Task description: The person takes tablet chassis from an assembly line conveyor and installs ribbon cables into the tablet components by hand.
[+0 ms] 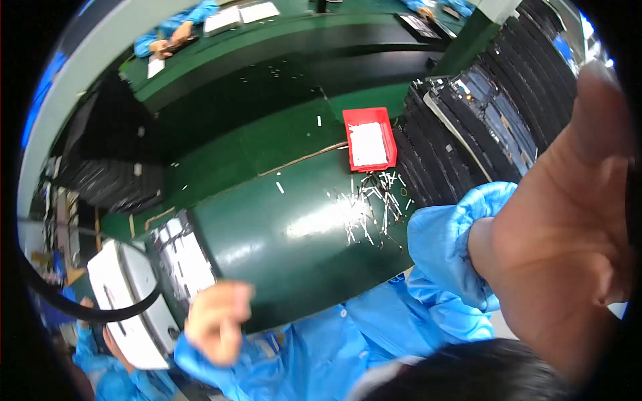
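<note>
My right hand (562,214) is raised close to the camera at the right, large in view, palm showing. One digit stretches up; the other fingertips run out of the picture, and nothing shows in the hand. Low at the left, my left hand (217,321) is smeared by motion, its fingers seemingly bent, with no held thing visible. It is nearest to a black tray (184,250) holding white and dark flat parts. On the green table (267,240), a red bin (389,150) holds white pieces. Thin white strips (368,210) lie scattered before it.
Stacks of black trays (435,147) stand at the right; another black stack (107,147) is at the far left. A white, rounded case (137,311) stands at the lower left, with another person's hand (117,347) beside it. Co-worker hands (170,40) are across the bench.
</note>
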Demonstrator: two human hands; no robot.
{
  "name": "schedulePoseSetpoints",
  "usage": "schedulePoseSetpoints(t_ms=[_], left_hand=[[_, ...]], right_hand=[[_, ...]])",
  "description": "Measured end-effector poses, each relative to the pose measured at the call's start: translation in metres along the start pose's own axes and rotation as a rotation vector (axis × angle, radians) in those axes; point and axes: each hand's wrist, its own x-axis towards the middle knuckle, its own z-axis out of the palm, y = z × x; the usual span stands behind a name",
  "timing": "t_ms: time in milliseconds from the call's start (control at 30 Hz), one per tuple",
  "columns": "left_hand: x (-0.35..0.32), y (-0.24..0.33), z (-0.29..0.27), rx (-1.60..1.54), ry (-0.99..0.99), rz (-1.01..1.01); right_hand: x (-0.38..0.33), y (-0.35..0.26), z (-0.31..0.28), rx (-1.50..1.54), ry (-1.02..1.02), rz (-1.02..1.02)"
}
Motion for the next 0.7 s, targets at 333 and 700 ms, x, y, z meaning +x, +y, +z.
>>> schedulePoseSetpoints(t_ms=[333,700], left_hand=[[0.051,-0.098,0.025,-0.081,-0.045,-0.195],[0.155,-0.223,0.042,-1.181,0.339,-0.534]], right_hand=[[0.071,0.021,0.015,0.28,0.307,-0.561],[0.112,0.071,-0.007,0.044,0.246,-0.717]])
